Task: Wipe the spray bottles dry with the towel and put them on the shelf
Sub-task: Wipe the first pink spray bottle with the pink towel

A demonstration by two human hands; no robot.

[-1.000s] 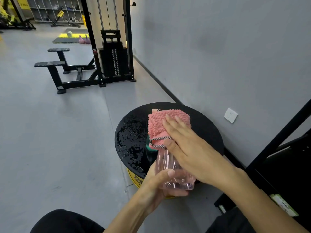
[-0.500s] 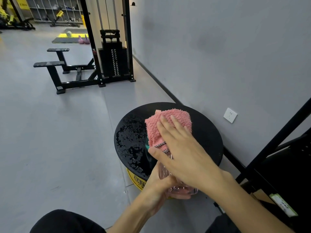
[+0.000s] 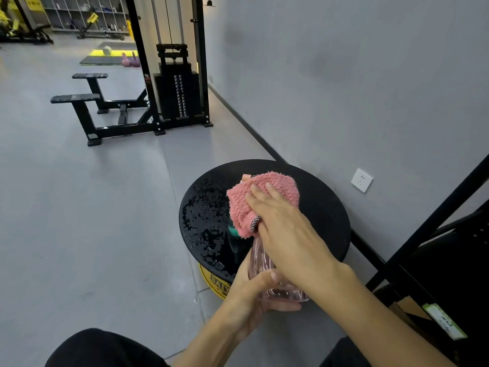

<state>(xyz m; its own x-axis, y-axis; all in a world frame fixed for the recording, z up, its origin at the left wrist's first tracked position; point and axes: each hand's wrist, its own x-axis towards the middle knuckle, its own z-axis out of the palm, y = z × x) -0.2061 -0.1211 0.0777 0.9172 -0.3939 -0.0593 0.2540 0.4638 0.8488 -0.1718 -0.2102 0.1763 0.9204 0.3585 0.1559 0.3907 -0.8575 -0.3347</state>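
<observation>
My left hand (image 3: 250,292) grips the base of a clear pink spray bottle (image 3: 260,263), held tilted above the near edge of a round black table (image 3: 325,215). A pink towel (image 3: 254,200) is wrapped over the bottle's top, hiding the spray head. My right hand (image 3: 288,234) holds the towel around the bottle's upper part. A dark spray bottle with a teal collar (image 3: 235,238) stands on the table just behind the pink one, mostly hidden.
Water drops cover the table's left side (image 3: 203,218). A black shelf frame (image 3: 434,234) rises at the right, with a wall socket (image 3: 361,180) beside it. A weight machine (image 3: 174,83) and bench (image 3: 87,102) stand further back on the grey floor.
My right hand and the towel have slid and turned slightly on the bottle's top. My left hand keeps its grip on the bottle's base.
</observation>
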